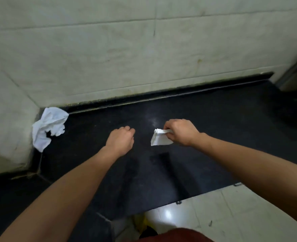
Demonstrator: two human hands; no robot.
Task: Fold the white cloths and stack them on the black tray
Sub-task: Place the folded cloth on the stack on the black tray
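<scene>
At the far left a pale tiled side wall (8, 102) meets the black surface (95, 154). In that corner lies a crumpled white cloth (46, 124), unfolded. Its upper part leans against the side wall and its lower edge trails down along the wall's foot. It is well apart from both hands, with only bare dark surface between.

The left forearm reaches in from the lower left. The left hand (120, 140) is held palm down, low over the middle of the surface. Its fingers are curled under the palm like a loose fist, with the knuckles pointing away, and nothing shows in its grasp.

Just right of it, with a gap between, a small folded white cloth (159, 139) hangs from the right hand (181, 131). The fingers (170, 125) and thumb pinch its upper edge, and its lower corner tilts down toward the surface. Whether it touches cannot be told. The right wrist is bent, and the forearm comes in from the right edge.

Behind everything runs the stained tiled back wall (144, 49), with a dark ledge along its base. At the far right stands a blurred metal object (294, 75), too unclear to identify. Below the surface's front edge glossy light floor tiles (223, 212) show, with something yellow (140, 222) and a red garment (175, 235) at the bottom.
</scene>
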